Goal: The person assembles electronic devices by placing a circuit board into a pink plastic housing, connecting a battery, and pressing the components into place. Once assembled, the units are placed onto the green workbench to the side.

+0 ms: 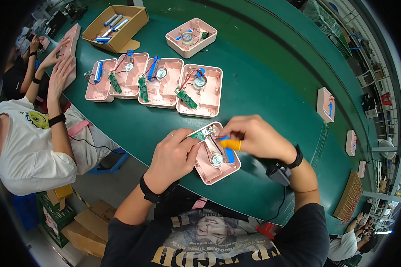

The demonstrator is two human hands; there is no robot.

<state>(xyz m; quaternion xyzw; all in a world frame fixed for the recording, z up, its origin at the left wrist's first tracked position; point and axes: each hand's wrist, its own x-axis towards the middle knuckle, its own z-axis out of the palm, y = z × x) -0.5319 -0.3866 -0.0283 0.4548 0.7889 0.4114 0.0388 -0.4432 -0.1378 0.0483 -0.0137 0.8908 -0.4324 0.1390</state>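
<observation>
Head cam, close, down on bench (272, 80)

A green tabletop (263, 80) carries a row of 4 open pink housings (153, 82), 1 more pink housing (191, 38) behind them, a cardboard box (116, 27) of blue-and-silver cells, and another pink housing (216, 155) at the near edge.

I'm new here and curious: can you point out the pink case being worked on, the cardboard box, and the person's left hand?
pink case (227, 170), head view, bare lower right corner.
cardboard box (136, 23), head view, right side wall.
left hand (173, 155), head view, back of the hand.
</observation>
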